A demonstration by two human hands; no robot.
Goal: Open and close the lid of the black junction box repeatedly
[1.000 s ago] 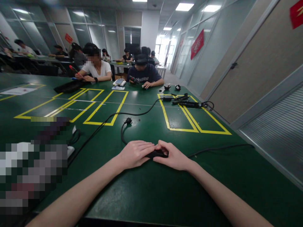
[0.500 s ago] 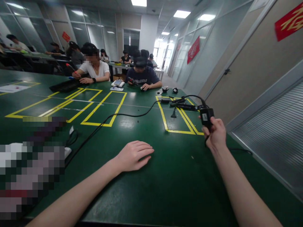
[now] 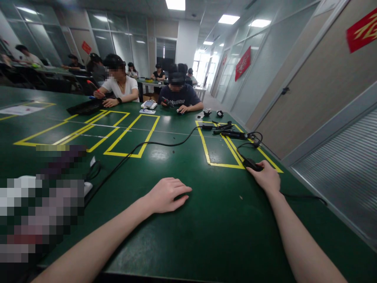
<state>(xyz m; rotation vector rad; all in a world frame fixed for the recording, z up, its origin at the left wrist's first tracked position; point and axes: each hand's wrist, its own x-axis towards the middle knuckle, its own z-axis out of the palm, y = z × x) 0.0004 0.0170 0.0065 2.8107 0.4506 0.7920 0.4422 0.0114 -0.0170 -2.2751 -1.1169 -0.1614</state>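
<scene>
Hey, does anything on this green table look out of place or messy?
Slightly: black items lie jumbled across the yellow tape lines instead of within one outline, and a small pale speck shows near the right hand. No spill shows.

table [image 3: 206, 239]: smooth, glossy | adapter [image 3: 252, 165]: plastic-looking | sheet [image 3: 20, 111]: paper | dark t-shirt [image 3: 188, 96]: cloth, matt

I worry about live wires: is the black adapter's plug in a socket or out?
Out: the plug lies loose on the table, while the right hand holds the adapter.
</scene>
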